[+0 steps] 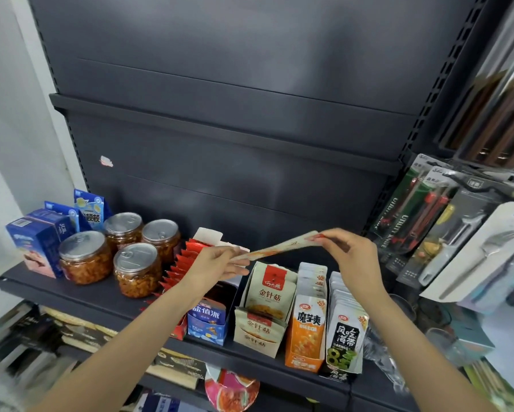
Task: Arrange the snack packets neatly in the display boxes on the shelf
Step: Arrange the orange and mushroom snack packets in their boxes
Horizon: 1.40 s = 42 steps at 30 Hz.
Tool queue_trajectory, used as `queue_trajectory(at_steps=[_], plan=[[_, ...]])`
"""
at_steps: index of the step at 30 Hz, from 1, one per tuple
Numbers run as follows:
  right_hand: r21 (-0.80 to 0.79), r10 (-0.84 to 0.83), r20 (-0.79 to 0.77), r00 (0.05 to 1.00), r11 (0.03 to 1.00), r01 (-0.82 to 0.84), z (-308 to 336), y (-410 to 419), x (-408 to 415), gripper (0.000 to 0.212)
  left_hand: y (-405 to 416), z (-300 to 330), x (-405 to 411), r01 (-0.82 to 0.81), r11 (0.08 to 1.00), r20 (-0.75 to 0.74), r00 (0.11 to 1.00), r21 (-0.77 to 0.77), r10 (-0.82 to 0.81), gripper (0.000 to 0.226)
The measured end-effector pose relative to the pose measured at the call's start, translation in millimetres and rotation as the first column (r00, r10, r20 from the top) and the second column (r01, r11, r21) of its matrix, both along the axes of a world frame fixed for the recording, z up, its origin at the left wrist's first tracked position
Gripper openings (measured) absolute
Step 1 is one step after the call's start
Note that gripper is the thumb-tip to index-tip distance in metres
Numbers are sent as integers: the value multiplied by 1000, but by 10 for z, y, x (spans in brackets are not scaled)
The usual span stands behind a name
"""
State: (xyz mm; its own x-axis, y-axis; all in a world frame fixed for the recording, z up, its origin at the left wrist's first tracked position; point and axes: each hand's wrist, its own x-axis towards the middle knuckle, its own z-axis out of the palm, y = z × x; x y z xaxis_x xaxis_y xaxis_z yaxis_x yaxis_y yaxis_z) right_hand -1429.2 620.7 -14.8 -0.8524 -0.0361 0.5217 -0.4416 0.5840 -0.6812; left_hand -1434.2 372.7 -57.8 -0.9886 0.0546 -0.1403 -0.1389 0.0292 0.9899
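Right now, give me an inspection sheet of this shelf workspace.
Surface: dark shelf, stocked.
Job's things: snack packet held in the air above the display boxes; boxes hold upright packets.
Clutter: four jars, blue cartons at left.
Hands: left hand and right hand each pinch one end of the packet.
Cables: nothing seen.
Surroundings: hanging utensil packs at right; more goods below.

Single head view, close, facing forward-down onto shelf (71,295).
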Motion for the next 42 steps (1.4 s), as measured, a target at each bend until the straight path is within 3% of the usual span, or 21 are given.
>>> queue_trajectory(at_steps=[5, 8, 11, 15, 19, 22, 29, 32, 35, 38, 42], plan=[[29, -43, 136, 990, 999, 40, -117, 36, -49, 8, -2, -106, 27, -125, 992, -47, 991, -21, 124, 31], [91, -58, 196, 979, 995, 41, -255, 86, -73, 10, -48, -255, 46, -73, 970, -155, 987, -233, 37, 22], [170, -79, 229, 970, 985, 40, -392, 135, -91, 10, -77, -372, 64, -52, 883, -247, 966, -466, -73, 19], [373, -116, 249, 962, 928, 15, -562, 127, -118, 13, -59, -424, 98, 44, 852, -210, 961, -522, -179, 23], [384, -112, 280, 953, 923, -4, -660, -9, -137, 19, -48, -457, 108, 249, 691, -98, 902, -678, -421, 35], [419, -81, 303, 950, 906, -57, -721, -127, -155, 35, -25, -471, 104, 272, 565, -55, 868, -779, -494, 40], [523, -12, 260, 965, 842, -131, -886, -217, -282, 24, 97, -499, 143, 214, 534, -54, 896, -818, -441, 23], [589, -25, 216, 976, 800, -110, -950, -256, -341, 42, 129, -528, 150, 195, 513, -59, 898, -836, -437, 23], [598, -121, 302, 946, 797, -89, -996, -277, -423, 54, 130, -538, 127, 212, 494, -33, 897, -843, -441, 28], [533, -161, 398, 903, 842, -85, -1027, -269, -508, 37, 137, -515, 105, 235, 475, -13, 887, -848, -462, 33], [523, -207, 390, 897, 852, -30, -1065, -282, -565, 16, 141, -493, 78, 255, 506, -13, 884, -824, -467, 38]])
